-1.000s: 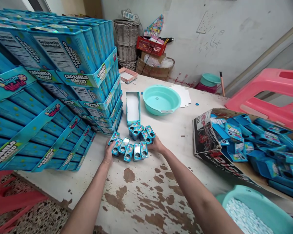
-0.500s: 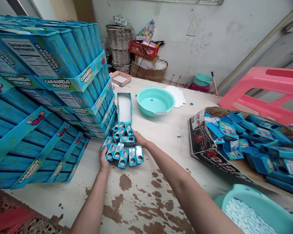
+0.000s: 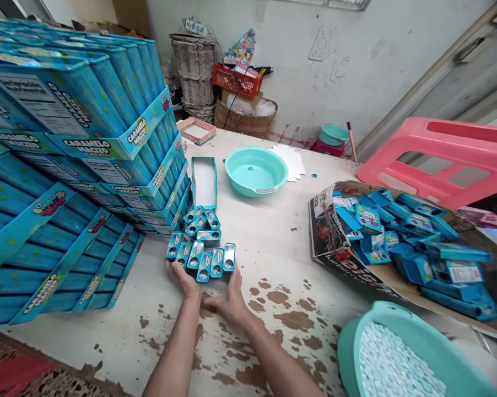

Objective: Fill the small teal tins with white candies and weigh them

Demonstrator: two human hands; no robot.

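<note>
A cluster of small blue boxes (image 3: 204, 267) stands upright on the table, each with a round hole at its top. My left hand (image 3: 183, 280) lies against the near left side of the cluster, fingers spread. My right hand (image 3: 231, 293) is at the near right corner, its fingers by the rightmost box and its thumb stretched toward my left hand. Both hands touch or nearly touch the boxes from outside. Just behind the cluster lies an open blue tray (image 3: 204, 182) with a pale inside.
Tall stacks of filled blue display trays (image 3: 108, 143) rise at the left. A turquoise basin (image 3: 256, 171) sits behind. On the right are a carton (image 3: 327, 231) of blue boxes, a tub (image 3: 350, 347) of pale candies and a pink stool (image 3: 438, 132).
My right hand has come from the far right side of the cluster round to its near right corner. My left hand has slid to the near side. The view has shifted slightly.
</note>
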